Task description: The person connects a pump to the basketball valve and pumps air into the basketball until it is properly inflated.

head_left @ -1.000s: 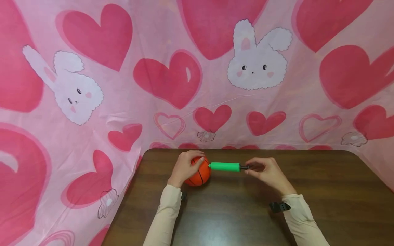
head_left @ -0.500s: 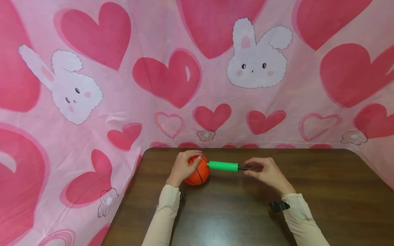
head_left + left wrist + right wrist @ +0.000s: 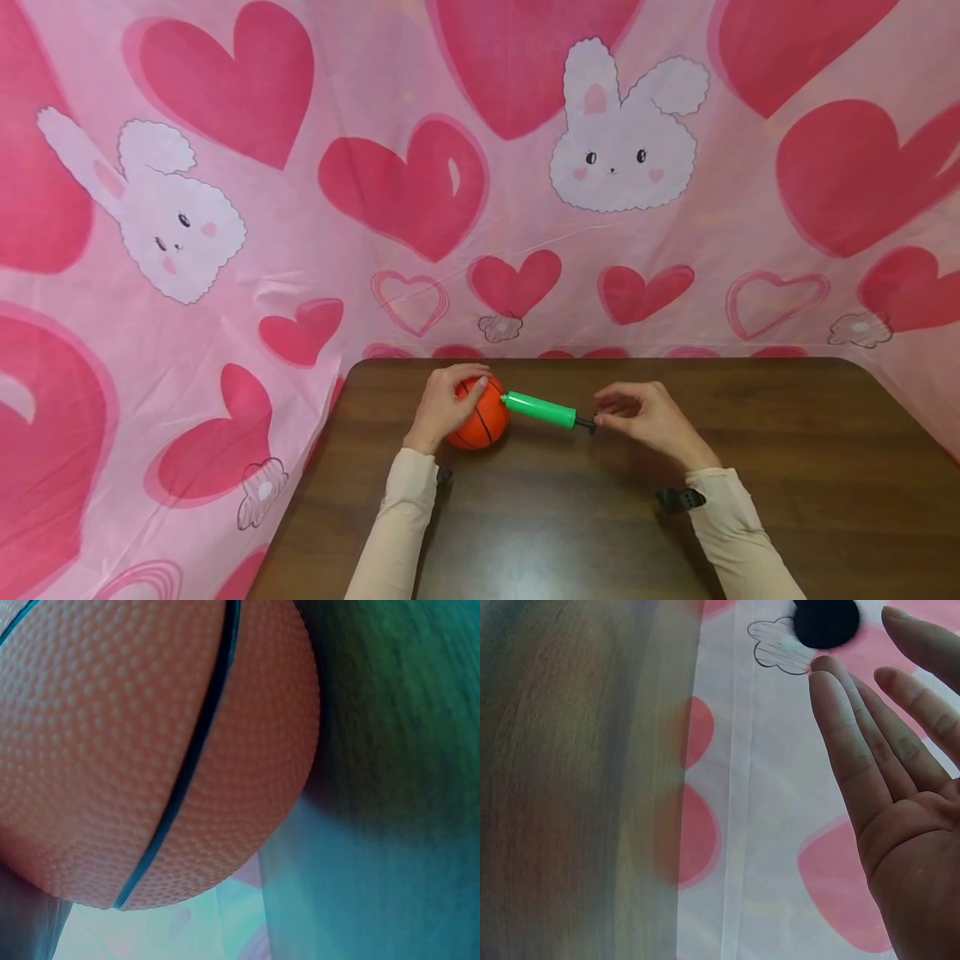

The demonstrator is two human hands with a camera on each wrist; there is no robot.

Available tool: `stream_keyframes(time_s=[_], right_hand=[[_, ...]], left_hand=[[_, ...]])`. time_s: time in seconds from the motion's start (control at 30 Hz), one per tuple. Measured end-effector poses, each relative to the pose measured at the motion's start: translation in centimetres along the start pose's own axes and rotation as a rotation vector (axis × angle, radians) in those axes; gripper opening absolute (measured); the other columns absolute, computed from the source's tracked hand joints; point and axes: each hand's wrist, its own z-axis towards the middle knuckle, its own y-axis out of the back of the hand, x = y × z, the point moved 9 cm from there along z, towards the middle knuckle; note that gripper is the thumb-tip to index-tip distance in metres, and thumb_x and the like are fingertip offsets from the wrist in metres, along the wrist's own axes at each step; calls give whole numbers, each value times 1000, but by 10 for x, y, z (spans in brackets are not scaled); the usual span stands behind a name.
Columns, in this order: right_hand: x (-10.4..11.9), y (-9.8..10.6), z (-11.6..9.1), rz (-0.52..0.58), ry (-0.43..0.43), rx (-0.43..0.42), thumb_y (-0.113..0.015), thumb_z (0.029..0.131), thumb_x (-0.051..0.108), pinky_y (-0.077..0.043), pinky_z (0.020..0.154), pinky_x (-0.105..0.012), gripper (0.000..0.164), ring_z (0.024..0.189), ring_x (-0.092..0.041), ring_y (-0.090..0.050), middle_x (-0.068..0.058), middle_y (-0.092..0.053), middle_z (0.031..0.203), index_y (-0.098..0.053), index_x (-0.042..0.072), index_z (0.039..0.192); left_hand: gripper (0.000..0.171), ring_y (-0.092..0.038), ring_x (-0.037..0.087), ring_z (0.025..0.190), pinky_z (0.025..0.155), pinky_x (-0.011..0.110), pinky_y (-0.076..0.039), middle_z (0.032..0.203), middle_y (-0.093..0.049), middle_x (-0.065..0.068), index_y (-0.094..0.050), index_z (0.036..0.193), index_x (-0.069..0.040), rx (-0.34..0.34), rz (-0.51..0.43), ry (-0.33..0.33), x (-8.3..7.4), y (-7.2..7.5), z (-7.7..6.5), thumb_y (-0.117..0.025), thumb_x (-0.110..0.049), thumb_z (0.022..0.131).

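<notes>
A small orange basketball [image 3: 480,421] with black lines sits toward the far left of the table. My left hand [image 3: 442,408] grips its upper left side, fingers over the top and thumb on the near face. In the left wrist view the pebbled basketball [image 3: 157,750] fills much of the frame. From the ball's right side a green hand pump [image 3: 538,409] sticks out, slanting down to its black handle. Beside that handle is my right hand [image 3: 652,417], holding nothing. In the right wrist view its fingers [image 3: 847,742] are extended near the round black handle end [image 3: 826,622].
The brown wooden table [image 3: 525,517] has a far edge close behind the ball. A pink cloth [image 3: 525,192] with hearts and rabbits hangs behind it and along the left. Black wrist cameras [image 3: 681,500] are strapped at the sleeves.
The pump's handle end has dropped away from my right fingers, so the pump now tilts downward to the right. My right hand has let go of the handle; the left stays on the ball.
</notes>
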Motion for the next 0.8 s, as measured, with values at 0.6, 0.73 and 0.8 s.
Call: stream_keyframes(time_s=[0.6,0.73,0.8], right_hand=[[1,3,-1,-32,-13,1,-85,88,22,-60,81,-22,27,88,-8,-75,-11,-81,106,-77,17,114],[3,4,-1,-46,4,-13,-85,87,23,-60,80,-22,26,87,-6,-74,-10,-81,104,-78,18,112],[5,4,0,-55,21,-22,-85,87,22,-60,80,-22,25,86,-6,-74,-11,-81,103,-78,17,111]], left_hand=[[24,-72,26,120,107,46,-55,119,-79,6,-79,117,-8,-5,-14,17,7,1,2,-69,-20,99],[24,-73,26,118,106,46,-55,118,-80,6,-80,117,-8,-12,-10,4,6,1,2,-70,-19,98],[23,-72,26,119,106,46,-55,119,-79,5,-80,116,-8,-12,-7,-3,5,1,2,-69,-20,98]])
